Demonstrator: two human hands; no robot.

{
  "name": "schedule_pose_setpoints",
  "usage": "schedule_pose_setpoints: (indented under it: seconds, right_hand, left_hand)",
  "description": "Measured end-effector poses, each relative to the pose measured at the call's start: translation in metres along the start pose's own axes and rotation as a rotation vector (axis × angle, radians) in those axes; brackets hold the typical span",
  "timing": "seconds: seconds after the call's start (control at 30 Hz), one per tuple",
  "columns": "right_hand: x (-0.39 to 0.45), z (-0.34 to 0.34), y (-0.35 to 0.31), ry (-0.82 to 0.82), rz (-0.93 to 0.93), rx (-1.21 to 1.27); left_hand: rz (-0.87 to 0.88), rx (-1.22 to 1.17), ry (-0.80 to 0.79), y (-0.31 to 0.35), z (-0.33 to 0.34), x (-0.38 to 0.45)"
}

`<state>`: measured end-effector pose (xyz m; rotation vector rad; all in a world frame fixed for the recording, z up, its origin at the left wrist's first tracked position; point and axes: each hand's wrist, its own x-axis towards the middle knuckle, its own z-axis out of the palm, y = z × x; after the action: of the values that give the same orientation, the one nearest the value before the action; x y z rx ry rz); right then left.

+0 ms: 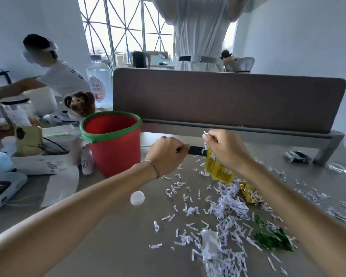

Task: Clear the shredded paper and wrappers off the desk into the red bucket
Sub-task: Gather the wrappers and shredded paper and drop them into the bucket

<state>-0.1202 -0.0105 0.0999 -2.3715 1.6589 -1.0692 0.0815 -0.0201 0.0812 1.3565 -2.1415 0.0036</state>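
The red bucket (112, 154) with a green rim stands on the desk (112, 226), left of my hands. My left hand (167, 154) is a closed fist around the end of a short black object (196, 150), just right of the bucket. My right hand (226, 148) pinches a yellow wrapper (218, 168) and a few paper shreds, lifted above the desk. Shredded paper (228, 208) lies scattered over the desk's right half. Among it lie a gold wrapper (248, 193), a green wrapper (272, 237) and a clear wrapper (209, 244).
A brown partition (228, 100) runs along the desk's far edge; a dark wrapper (298, 156) lies by its foot. A white cap (137, 197) sits near my left forearm. Left of the bucket are boxes, papers, a plush bear (80, 102), a water bottle (99, 80) and another person (64, 76).
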Motion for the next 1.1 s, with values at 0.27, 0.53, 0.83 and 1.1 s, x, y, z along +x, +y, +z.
schedule_pose_setpoints:
  seconds: [0.27,0.53,0.83,1.1]
  right_hand:
    - [0.083,-0.016,-0.075,0.077,-0.119,0.088]
    - [0.131,0.018,-0.124,0.075,-0.241,0.127]
    - [0.151,0.041,-0.149,-0.019,-0.213,0.226]
    - [0.167,0.052,-0.160,-0.029,-0.219,0.235]
  left_hand:
    - [-0.076,-0.069,0.196,-0.040,-0.085,0.050]
    - [-0.228,0.074,0.242,-0.117,-0.139,0.078]
    - [-0.440,0.131,-0.045,-0.178,-0.122,0.083]
    - [-0.414,0.153,-0.213,-0.192,-0.114,0.081]
